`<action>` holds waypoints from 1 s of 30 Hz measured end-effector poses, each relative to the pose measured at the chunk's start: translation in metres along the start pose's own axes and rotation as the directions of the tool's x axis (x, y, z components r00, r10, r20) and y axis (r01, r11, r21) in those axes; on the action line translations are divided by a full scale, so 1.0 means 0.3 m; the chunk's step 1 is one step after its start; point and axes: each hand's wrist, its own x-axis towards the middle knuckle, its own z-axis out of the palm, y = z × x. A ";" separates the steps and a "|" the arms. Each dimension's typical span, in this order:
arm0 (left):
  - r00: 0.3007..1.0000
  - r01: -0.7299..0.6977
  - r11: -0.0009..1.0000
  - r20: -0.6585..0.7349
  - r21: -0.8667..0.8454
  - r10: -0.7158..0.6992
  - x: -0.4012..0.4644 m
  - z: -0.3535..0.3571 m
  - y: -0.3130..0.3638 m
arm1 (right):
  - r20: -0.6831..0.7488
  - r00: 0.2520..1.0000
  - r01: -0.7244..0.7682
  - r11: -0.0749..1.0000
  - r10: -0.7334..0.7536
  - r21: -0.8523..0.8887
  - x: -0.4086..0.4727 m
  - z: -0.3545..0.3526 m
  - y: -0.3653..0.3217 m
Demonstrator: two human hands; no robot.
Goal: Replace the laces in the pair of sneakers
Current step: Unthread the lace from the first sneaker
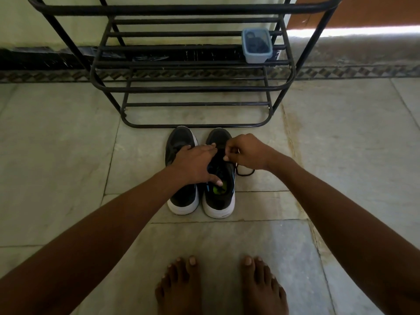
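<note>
since a shoelace is thin, limp and nearly weightless, it will take no push and only follows a pull, so the place to take it is close to the eyelets with fingertip and thumb, drawing it out a crossing at a time rather than tugging the free end. the pair of sneakers sits on the tiled floor directly in front of the black shoe rack, toes toward the rack and heels toward the person's bare feet; the shoes themselves look light, with soft dark uppers on stiffer white soles, so one wants pinning while the lace is drawn. the left hand lies spread and flat across both shoes, fingers reaching over the tongue of the shoe on the right side of the rack and thumb hooked down into its opening. the right hand is curled narrow over that shoe's upper eyelets, fingertips pinched on what appears to be the black lace, though the contact itself is too small and dark to be sure. a loop of that lace trails onto the floor just beside the shoe's outer edge, below the right wrist. a lidded blue box rests on a rack shelf, well apart from the hands.
</note>
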 end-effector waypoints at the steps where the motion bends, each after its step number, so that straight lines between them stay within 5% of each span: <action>1: 1.000 0.001 1.000 -0.002 -0.005 -0.001 -0.002 0.001 0.001 | 0.005 1.000 -0.002 1.000 0.001 0.023 0.001 0.005 -0.018; 3: 1.000 0.006 1.000 -0.010 -0.019 -0.007 -0.001 0.006 0.000 | 0.019 0.997 -0.074 0.933 0.072 0.351 -0.005 0.010 -0.031; 6: 1.000 0.020 0.999 -0.005 -0.028 -0.020 0.002 0.009 0.005 | 0.007 0.979 -0.140 0.637 0.206 0.758 -0.042 0.001 -0.030; 13: 0.999 0.035 0.999 0.008 -0.017 -0.035 0.002 0.002 0.019 | -0.150 0.937 -0.078 0.607 0.315 0.791 -0.062 0.032 -0.025; 17: 0.999 0.036 0.999 0.014 -0.012 -0.036 0.007 0.004 0.022 | -0.123 0.932 -0.103 0.572 0.342 0.814 -0.029 0.059 -0.020; 20: 1.000 0.026 0.999 0.001 -0.019 -0.026 0.010 0.014 0.014 | -0.165 0.942 -0.108 0.729 0.293 0.676 -0.008 0.056 -0.040; 24: 1.000 0.011 1.000 -0.006 -0.007 -0.011 0.010 0.019 0.009 | -0.096 0.983 -0.127 0.961 0.155 0.246 -0.006 0.023 -0.042; 26: 1.000 0.010 1.000 -0.009 -0.007 -0.010 0.010 0.023 0.009 | -0.002 0.997 -0.080 0.997 0.080 0.016 -0.013 0.025 -0.046; 30: 1.000 0.020 1.000 -0.003 -0.001 -0.020 0.012 0.030 0.006 | -0.025 0.999 -0.027 0.999 0.026 -0.045 -0.010 0.027 -0.027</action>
